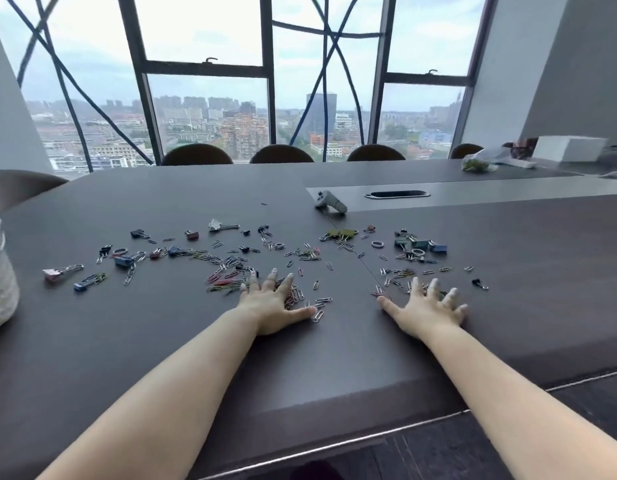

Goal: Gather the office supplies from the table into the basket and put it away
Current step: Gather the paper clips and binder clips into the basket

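Paper clips (227, 263), binder clips (123, 260) and small rings (378, 243) lie scattered across the dark table (161, 341). My left hand (272, 304) lies flat with fingers spread on a heap of paper clips near the table's middle. My right hand (426, 306) also rests flat with spread fingers on a smaller cluster of clips to the right. A white woven basket (0, 278) stands at the far left edge, partly cut off by the frame.
A grey controller-like device (331, 201) lies beyond the clips beside a cable slot (397, 194). A white box (570, 148) and a plastic bag (482, 161) sit at the back right. Chair backs (281, 154) line the far side under the windows.
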Action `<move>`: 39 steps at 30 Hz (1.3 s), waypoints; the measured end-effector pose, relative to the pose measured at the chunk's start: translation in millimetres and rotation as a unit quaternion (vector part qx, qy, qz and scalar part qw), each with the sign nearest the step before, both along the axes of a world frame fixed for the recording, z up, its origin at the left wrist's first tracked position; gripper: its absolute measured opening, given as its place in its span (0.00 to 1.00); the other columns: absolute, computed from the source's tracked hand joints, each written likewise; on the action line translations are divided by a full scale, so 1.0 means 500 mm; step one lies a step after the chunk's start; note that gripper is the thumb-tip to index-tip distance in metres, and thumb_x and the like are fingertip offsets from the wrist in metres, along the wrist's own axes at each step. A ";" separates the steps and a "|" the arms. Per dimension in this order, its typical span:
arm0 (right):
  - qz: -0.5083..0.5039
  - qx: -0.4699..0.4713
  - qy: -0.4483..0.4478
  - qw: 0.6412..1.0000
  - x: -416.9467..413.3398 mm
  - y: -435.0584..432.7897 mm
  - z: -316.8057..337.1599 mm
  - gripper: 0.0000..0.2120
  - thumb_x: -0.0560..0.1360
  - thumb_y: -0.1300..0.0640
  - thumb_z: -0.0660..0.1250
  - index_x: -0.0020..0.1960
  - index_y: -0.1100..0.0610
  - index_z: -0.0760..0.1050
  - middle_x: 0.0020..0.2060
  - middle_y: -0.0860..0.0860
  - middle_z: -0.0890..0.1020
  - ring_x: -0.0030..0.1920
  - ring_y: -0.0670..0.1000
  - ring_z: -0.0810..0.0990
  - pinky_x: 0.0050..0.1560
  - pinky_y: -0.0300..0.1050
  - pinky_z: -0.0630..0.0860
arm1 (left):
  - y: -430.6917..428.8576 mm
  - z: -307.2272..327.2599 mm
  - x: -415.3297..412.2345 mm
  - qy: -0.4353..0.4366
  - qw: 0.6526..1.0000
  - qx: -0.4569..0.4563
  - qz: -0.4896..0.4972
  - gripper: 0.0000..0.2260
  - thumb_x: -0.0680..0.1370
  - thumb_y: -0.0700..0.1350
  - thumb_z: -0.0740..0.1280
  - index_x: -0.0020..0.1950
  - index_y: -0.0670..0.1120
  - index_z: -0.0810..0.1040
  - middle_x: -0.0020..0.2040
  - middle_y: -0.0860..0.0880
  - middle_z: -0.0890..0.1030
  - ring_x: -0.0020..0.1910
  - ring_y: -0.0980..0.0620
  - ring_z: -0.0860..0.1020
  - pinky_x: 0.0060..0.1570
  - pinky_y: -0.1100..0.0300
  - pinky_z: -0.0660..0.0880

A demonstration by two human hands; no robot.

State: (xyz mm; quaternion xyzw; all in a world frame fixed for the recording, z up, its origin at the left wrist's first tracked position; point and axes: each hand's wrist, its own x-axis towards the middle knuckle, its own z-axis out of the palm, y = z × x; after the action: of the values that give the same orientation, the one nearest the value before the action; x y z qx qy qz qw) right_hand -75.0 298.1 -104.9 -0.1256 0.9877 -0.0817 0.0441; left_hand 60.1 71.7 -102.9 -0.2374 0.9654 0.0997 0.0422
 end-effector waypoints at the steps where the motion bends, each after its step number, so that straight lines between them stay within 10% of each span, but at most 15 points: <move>1: 0.029 0.005 0.003 1.000 -0.007 -0.010 -0.002 0.43 0.70 0.27 0.48 0.76 0.51 0.45 0.76 0.56 0.46 0.75 0.64 0.44 0.73 0.62 0.45 | -0.001 -0.001 -0.014 0.006 1.000 -0.005 -0.001 0.42 0.68 0.74 0.52 0.75 0.57 0.43 0.77 0.50 0.42 0.75 0.40 0.39 0.72 0.43 0.40; 10: 0.291 -0.116 0.003 0.950 -0.091 -0.148 0.014 0.18 0.79 0.51 0.56 0.69 0.49 0.66 0.74 0.49 0.62 0.74 0.50 0.57 0.73 0.45 0.55 | -0.068 -0.001 -0.116 0.119 0.990 0.015 -0.076 0.32 0.76 0.60 0.60 0.75 0.50 0.53 0.77 0.51 0.53 0.76 0.54 0.48 0.74 0.52 0.45; 13: 0.319 -0.171 0.034 0.932 -0.107 -0.154 0.010 0.16 0.78 0.54 0.59 0.65 0.49 0.71 0.71 0.46 0.68 0.71 0.46 0.64 0.69 0.41 0.61 | -0.080 -0.002 -0.130 0.142 0.985 0.033 -0.096 0.36 0.71 0.70 0.54 0.74 0.51 0.59 0.75 0.53 0.58 0.75 0.56 0.53 0.74 0.51 0.49; 18: 0.260 -0.277 0.048 0.924 -0.109 -0.158 0.012 0.18 0.76 0.52 0.63 0.65 0.50 0.71 0.71 0.47 0.68 0.70 0.48 0.66 0.70 0.45 0.60 | -0.067 0.005 -0.107 0.137 0.982 0.036 -0.127 0.49 0.57 0.81 0.38 0.73 0.59 0.56 0.74 0.61 0.55 0.75 0.60 0.46 0.74 0.46 0.43; 24: 0.116 -0.072 -0.005 0.991 -0.126 -0.135 0.007 0.36 0.75 0.33 0.49 0.76 0.51 0.48 0.77 0.52 0.48 0.76 0.55 0.43 0.71 0.65 0.41 | -0.015 0.005 -0.102 -0.016 0.979 -0.031 -0.202 0.53 0.51 0.82 0.45 0.73 0.62 0.38 0.72 0.62 0.35 0.72 0.56 0.31 0.71 0.41 0.35; 29: 0.209 -0.052 -0.020 0.976 -0.124 -0.151 -0.004 0.30 0.77 0.36 0.46 0.75 0.48 0.51 0.77 0.51 0.50 0.76 0.54 0.45 0.75 0.55 0.43 | -0.031 -0.006 -0.121 0.070 0.988 -0.013 -0.138 0.50 0.57 0.81 0.39 0.75 0.58 0.49 0.77 0.57 0.50 0.76 0.56 0.45 0.73 0.47 0.45; 34: 0.224 -0.270 -0.027 0.936 -0.118 -0.128 0.017 0.24 0.78 0.43 0.55 0.71 0.53 0.64 0.71 0.51 0.67 0.72 0.51 0.63 0.69 0.46 0.60 | -0.034 -0.004 -0.131 0.175 0.977 -0.003 -0.123 0.27 0.76 0.63 0.56 0.71 0.52 0.65 0.72 0.52 0.66 0.71 0.51 0.63 0.70 0.56 0.59; 39: 0.045 -0.098 0.073 0.991 -0.146 -0.060 0.031 0.31 0.75 0.34 0.52 0.73 0.49 0.57 0.76 0.54 0.51 0.75 0.63 0.46 0.71 0.66 0.45 | -0.029 0.002 -0.111 0.113 0.987 -0.019 -0.114 0.54 0.53 0.82 0.36 0.74 0.58 0.56 0.77 0.55 0.51 0.76 0.53 0.42 0.72 0.41 0.41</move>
State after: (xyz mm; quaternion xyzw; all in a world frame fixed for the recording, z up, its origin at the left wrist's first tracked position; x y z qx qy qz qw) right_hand -148.1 268.2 -89.3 -0.1796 0.9688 -0.1666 -0.0372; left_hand 4.7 57.2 -101.7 -0.1140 0.9864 0.1023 -0.0603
